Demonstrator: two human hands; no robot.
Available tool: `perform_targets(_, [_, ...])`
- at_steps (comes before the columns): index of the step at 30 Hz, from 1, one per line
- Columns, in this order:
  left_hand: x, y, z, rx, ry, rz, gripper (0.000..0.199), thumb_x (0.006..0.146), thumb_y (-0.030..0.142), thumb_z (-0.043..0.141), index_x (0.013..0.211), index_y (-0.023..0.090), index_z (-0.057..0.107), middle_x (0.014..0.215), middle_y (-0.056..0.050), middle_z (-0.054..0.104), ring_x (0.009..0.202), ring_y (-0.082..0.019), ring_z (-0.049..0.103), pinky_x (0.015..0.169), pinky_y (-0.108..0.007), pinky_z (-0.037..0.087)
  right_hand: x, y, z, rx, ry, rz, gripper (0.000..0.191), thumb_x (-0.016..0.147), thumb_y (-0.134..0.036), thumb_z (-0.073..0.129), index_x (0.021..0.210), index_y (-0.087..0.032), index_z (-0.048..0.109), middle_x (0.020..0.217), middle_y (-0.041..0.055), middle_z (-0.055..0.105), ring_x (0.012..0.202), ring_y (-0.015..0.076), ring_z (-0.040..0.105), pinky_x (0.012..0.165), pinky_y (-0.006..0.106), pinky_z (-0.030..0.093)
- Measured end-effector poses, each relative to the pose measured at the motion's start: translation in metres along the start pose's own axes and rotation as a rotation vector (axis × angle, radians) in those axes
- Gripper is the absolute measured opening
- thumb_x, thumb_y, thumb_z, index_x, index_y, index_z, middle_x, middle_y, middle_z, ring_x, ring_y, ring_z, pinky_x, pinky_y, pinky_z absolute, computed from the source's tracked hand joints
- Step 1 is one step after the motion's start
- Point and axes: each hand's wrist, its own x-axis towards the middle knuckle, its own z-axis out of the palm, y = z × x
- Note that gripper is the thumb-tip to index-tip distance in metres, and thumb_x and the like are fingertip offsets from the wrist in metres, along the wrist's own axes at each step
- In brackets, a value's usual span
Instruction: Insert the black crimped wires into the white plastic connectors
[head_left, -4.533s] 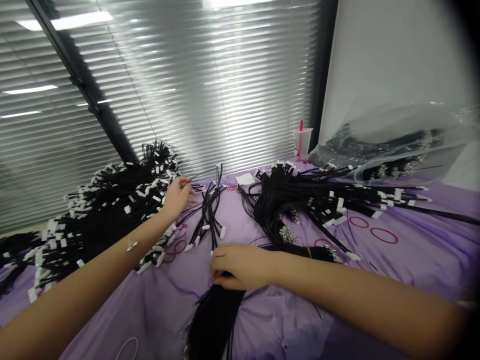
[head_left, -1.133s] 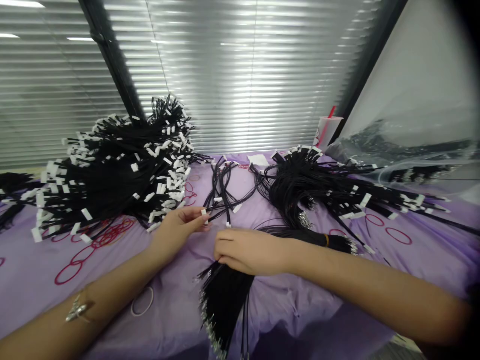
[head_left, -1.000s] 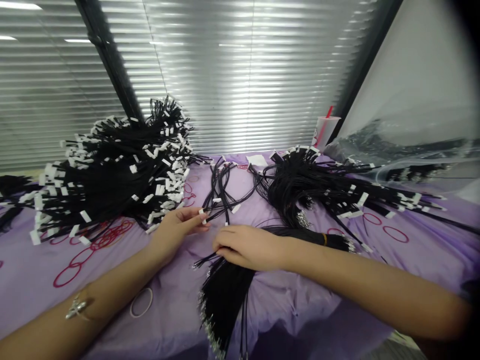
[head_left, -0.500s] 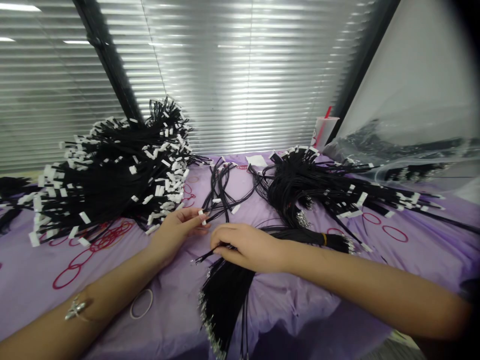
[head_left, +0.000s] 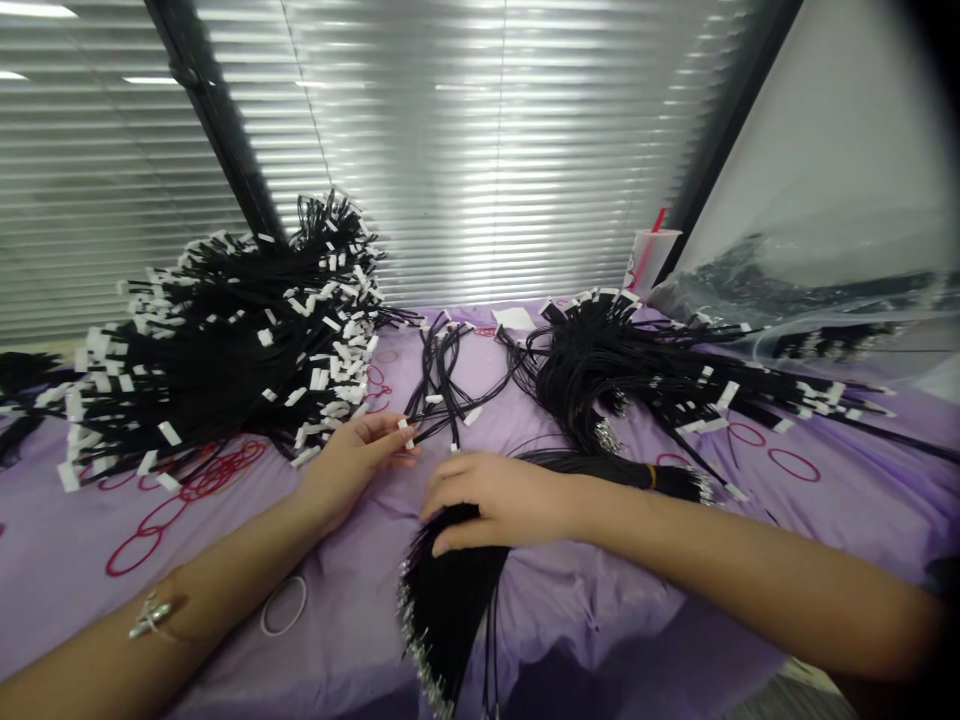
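Observation:
My left hand (head_left: 364, 455) is closed, with thumb and fingertips pinching a white connector (head_left: 406, 432) at the end of a black cable. Over a fanned bundle of black wires (head_left: 461, 590) lies my right hand (head_left: 487, 500), its thumb spread away from the curved fingers. Silvery bare terminals line the bundle's lower left edge, which hangs toward the table's front. Just beyond both hands, a few loose black cables (head_left: 442, 365) with white connectors lie crossed. A second wire bundle (head_left: 679, 484), tied with a yellow band, runs out behind my right wrist.
A tall heap of black cables (head_left: 232, 340) with white connectors rises at the left. More cables (head_left: 577, 360) spread at the right beside a clear plastic bag (head_left: 825, 300). Red rubber bands (head_left: 225, 470), a pale ring (head_left: 283, 606) and a cup (head_left: 652, 262) are on the purple cloth (head_left: 360, 600).
My right hand has let go of the few wire ends it pinched, and its thumb has spread over the bundle. The left hand stays almost still on the connector.

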Motion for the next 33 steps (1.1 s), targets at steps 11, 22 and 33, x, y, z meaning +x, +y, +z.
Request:
perform_targets(11, [0.0, -0.001, 0.0, 0.009, -0.003, 0.005, 0.033, 0.065, 0.031, 0.081, 0.088, 0.013, 0.068, 0.082, -0.002, 0.068, 0.074, -0.014, 0.065, 0.072, -0.026, 0.053, 0.004, -0.01, -0.003, -0.111, -0.124, 0.1, 0.024, 0.087, -0.028, 0.057, 0.098, -0.011, 0.071, 0.094, 0.0076, 0.064, 0.09, 0.0124, 0.056, 0.089, 0.025, 0.044])
perform_targets(22, [0.0, -0.002, 0.0, 0.012, -0.009, 0.024, 0.03, 0.064, 0.031, 0.081, 0.083, 0.013, 0.068, 0.082, -0.002, 0.068, 0.073, -0.012, 0.064, 0.075, -0.026, 0.053, 0.001, -0.013, 0.007, -0.367, -0.056, 0.055, 0.026, 0.095, -0.028, 0.04, 0.092, -0.012, 0.061, 0.091, 0.0066, 0.063, 0.088, 0.0166, 0.053, 0.087, 0.034, 0.043])
perform_targets(33, [-0.005, 0.001, 0.0, 0.01, -0.036, 0.01, 0.034, 0.064, 0.031, 0.082, 0.09, 0.013, 0.068, 0.083, -0.003, 0.072, 0.073, -0.013, 0.066, 0.074, -0.023, 0.052, -0.001, -0.013, -0.006, -0.061, 0.352, 0.103, 0.022, 0.091, -0.023, 0.045, 0.096, -0.015, 0.065, 0.091, 0.0046, 0.067, 0.084, 0.0095, 0.058, 0.081, 0.022, 0.045])
